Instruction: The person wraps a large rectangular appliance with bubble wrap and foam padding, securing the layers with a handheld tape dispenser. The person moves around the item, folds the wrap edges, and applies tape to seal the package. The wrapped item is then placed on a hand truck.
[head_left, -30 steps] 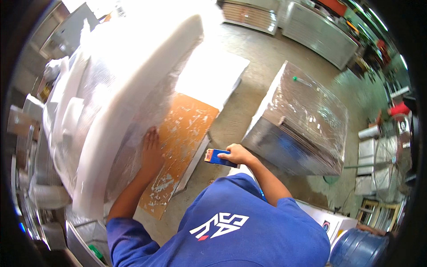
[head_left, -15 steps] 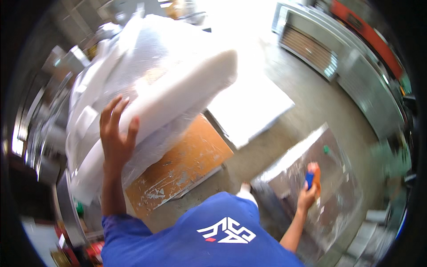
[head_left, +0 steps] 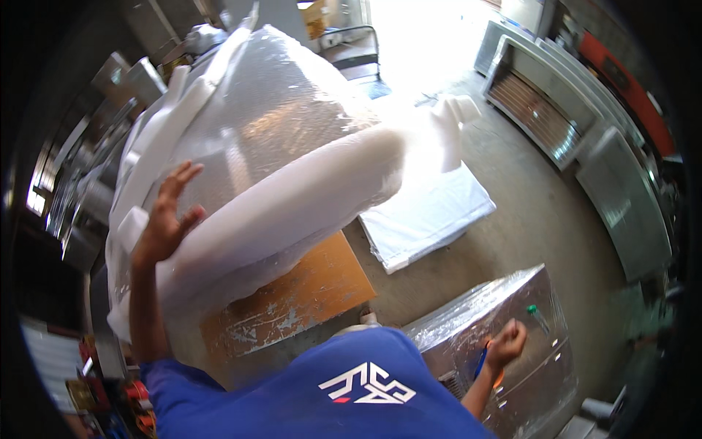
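Note:
My left hand (head_left: 167, 223) is open, fingers spread, over the left part of a thick white foam roll (head_left: 292, 197); whether it touches the roll cannot be made out. The roll lies along the near edge of a large bundle in clear bubble wrap (head_left: 285, 121). On the right, my right hand (head_left: 506, 344) is closed with its fingers curled, and nothing shows in them. Behind its wrist is a blue and orange tool (head_left: 481, 360), mostly hidden, seemingly lying on a plastic-wrapped box (head_left: 537, 366). A small clear bottle with a green cap (head_left: 536, 314) lies on this box.
A scratched orange-brown board (head_left: 307, 293) lies beneath the bundle's near side. White-wrapped flat goods (head_left: 431, 219) rest on the concrete floor ahead. Grey metal panels (head_left: 621, 197) lean along the right. A cart (head_left: 351, 47) stands at the back; metal pieces crowd the left.
My right hand has come off the blue and orange tool and turned, its fingers now curled beyond it. My left hand has shifted a little left. The view has moved, and more foam roll shows.

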{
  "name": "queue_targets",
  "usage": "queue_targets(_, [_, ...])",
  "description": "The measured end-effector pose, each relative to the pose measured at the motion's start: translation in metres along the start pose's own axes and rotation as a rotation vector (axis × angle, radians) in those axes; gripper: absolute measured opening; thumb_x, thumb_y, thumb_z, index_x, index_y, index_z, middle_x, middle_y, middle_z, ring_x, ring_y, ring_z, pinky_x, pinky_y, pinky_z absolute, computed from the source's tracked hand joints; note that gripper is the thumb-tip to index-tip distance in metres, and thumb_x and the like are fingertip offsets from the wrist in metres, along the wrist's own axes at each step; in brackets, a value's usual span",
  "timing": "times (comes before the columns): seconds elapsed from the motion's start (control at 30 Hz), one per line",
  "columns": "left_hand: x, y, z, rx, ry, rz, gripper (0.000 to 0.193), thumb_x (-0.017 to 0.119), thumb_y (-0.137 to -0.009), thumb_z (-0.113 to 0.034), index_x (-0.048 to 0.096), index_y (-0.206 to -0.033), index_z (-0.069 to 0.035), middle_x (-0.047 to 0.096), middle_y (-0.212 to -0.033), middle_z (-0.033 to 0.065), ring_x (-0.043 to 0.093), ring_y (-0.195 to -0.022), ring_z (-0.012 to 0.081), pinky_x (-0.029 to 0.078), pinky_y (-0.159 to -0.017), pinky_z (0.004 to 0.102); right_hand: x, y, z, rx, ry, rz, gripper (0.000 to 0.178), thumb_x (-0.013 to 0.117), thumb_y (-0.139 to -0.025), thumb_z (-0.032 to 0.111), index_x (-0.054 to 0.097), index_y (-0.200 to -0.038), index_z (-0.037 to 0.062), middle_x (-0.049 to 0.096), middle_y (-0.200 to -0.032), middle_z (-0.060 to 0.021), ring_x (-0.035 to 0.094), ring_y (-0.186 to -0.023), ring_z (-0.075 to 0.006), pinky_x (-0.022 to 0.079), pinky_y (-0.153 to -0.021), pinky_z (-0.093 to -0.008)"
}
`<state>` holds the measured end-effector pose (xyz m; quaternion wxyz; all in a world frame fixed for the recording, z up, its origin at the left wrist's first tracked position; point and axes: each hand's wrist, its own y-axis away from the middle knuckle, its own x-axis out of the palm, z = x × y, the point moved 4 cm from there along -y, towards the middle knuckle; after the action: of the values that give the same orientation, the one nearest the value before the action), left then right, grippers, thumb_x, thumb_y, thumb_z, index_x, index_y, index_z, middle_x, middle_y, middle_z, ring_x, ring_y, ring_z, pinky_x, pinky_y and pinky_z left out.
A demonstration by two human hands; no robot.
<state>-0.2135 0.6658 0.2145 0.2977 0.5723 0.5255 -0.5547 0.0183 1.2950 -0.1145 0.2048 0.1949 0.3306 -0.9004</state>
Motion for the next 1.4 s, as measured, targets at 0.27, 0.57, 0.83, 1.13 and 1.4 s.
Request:
queue_targets(0.27, [0.068,-0.031,-0.079,0.153,-0.212,0.207,0.105,0.075,-0.079,-0.066,0.033,-0.160,-0.014,0.031,-0.164,0.0203,0.030,-0.150,0.0430,0.025,-0.122,0.0553,0.166,-0.153,0.206,0.243,-0.763,0.545,0.072,0.050,-0.102,0.060,0.053,-0.136,-0.0027,0.067,-0.115,-0.0244,0.068,-0.103,-0.0291,0.057,-0.086,-0.0402])
queue_targets(0.57, [0.062,-0.035,-0.078,0.066,-0.180,0.320,0.104,0.063,-0.083,-0.075,0.038,-0.157,-0.008,0.033,-0.164,0.0200,0.032,-0.149,0.0435,0.025,-0.121,0.0552,0.388,-0.220,0.295,0.844,-1.530,1.219,0.076,0.050,-0.101,0.063,0.044,-0.148,0.0034,0.059,-0.138,-0.0234,0.060,-0.125,-0.0321,0.053,-0.101,-0.0494])
queue_targets(0.83, [0.061,-0.112,-0.145,0.067,0.135,0.217,0.098,0.065,-0.086,-0.073,0.040,-0.155,-0.007,0.034,-0.157,0.0298,0.035,-0.145,0.0481,0.035,-0.115,0.0573,0.472,-0.250,0.375,0.728,-1.768,1.207,0.069,0.070,-0.097,0.043,0.038,-0.145,0.0039,0.062,-0.115,-0.0156,0.069,-0.092,-0.0218,0.062,-0.077,-0.0362])
queue_targets(1.13, [0.082,-0.200,-0.190,0.602,0.025,0.353,0.079,0.067,-0.088,-0.067,0.047,-0.152,-0.025,0.028,-0.160,0.0245,0.024,-0.150,0.0435,0.024,-0.122,0.0563,0.445,-0.194,0.450,0.429,-1.286,1.464,0.099,0.087,-0.079,0.048,0.037,-0.146,-0.0058,0.062,-0.118,-0.0297,0.070,-0.098,-0.0278,0.060,-0.076,-0.0360])
queue_targets(1.4, [0.126,-0.271,-0.195,0.895,0.037,0.269,0.087,0.070,-0.084,-0.068,0.049,-0.151,-0.017,0.048,-0.151,0.0196,0.043,-0.143,0.0354,0.019,-0.122,0.0592,0.464,-0.172,0.457,0.193,-1.113,1.302,0.087,0.086,-0.082,0.048,0.046,-0.138,-0.0040,0.065,-0.113,-0.0229,0.068,-0.100,-0.0301,0.059,-0.081,-0.0369])
